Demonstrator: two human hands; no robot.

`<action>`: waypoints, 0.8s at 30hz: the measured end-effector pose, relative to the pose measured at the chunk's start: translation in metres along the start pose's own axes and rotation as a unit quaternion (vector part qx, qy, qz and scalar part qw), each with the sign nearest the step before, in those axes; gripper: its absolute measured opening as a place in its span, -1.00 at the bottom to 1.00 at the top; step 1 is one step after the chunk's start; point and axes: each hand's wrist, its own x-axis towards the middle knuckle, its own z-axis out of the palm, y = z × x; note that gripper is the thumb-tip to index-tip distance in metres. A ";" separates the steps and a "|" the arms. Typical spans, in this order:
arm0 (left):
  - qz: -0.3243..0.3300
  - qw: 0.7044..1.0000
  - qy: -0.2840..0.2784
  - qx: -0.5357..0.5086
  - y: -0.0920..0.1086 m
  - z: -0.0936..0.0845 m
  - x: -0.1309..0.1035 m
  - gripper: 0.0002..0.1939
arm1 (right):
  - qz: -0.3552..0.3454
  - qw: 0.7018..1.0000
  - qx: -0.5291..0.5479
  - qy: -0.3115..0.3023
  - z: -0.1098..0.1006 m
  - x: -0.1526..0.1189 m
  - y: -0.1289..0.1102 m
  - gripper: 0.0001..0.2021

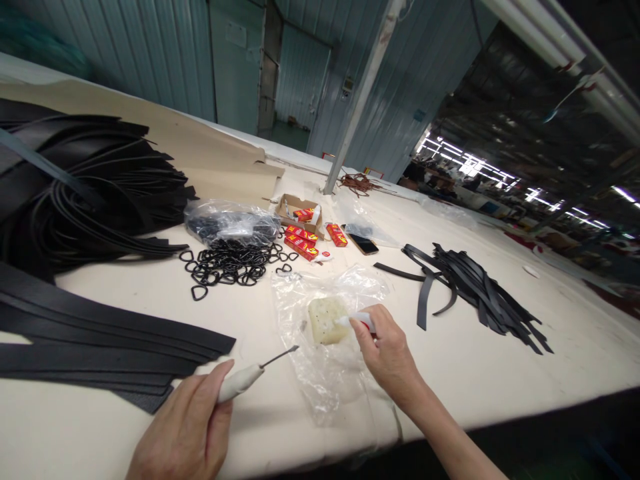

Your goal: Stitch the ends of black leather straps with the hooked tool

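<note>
1. Left hand (183,423): nearest the camera. Thumb and index finger pinch the pale handle of a hand tool (243,383); its thin metal shaft points up and right, toward the block. In the view, the flattened tip overlaps the edge of the plastic sheet; whether it touches is unclear.
2. Worktop (450,380): a cream surface carrying all materials.
3. Strap bundle (90,180): black, banded, at the far left. Flat black strips (125,333) lie below it, beside the left hand. A smaller strip pile (480,293) lies apart on the right.
4. Plastic sheet (320,393): clear, crumpled, spread at the centre of the worktop, under the block.
5. Right hand (390,347): over the right side of the sheet. Thumb and fingers pinch a small white tube with a red mark.
6. Block (325,320): pale yellow, rounded at the corners, resting on the sheet between the two hands.
7. Tube (367,321): lies nearly level in the fingers, nozzle to the left, over the right part of the block. Contact between nozzle and block cannot be confirmed.
8. Step in hand (judgement): tube and block appear to be in use together, with the hand tool at the ready. The next move calls for a steady nozzle, light finger pressure on the tube and a tool tip clear of the right hand.
</note>
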 end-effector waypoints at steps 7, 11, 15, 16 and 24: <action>0.012 1.000 -0.001 0.008 0.000 0.000 0.000 -0.60 | 0.122 0.990 0.068 -0.009 0.000 -0.004 0.005 -0.80; 0.012 1.000 -0.008 0.010 -0.001 0.000 0.000 -0.60 | 0.182 0.977 0.112 -0.005 0.000 -0.007 0.005 -0.73; 0.017 1.000 -0.001 0.012 0.000 0.000 0.001 -0.64 | 0.201 0.971 0.126 -0.004 0.000 -0.008 0.006 -0.70; 0.019 1.000 0.000 0.012 0.000 0.000 0.001 -0.65 | 0.201 0.971 0.126 -0.006 0.001 -0.008 0.006 -0.70; 0.025 0.999 0.027 0.017 0.006 -0.001 0.011 -0.74 | 0.183 0.977 0.111 -0.010 0.004 -0.008 0.005 -0.72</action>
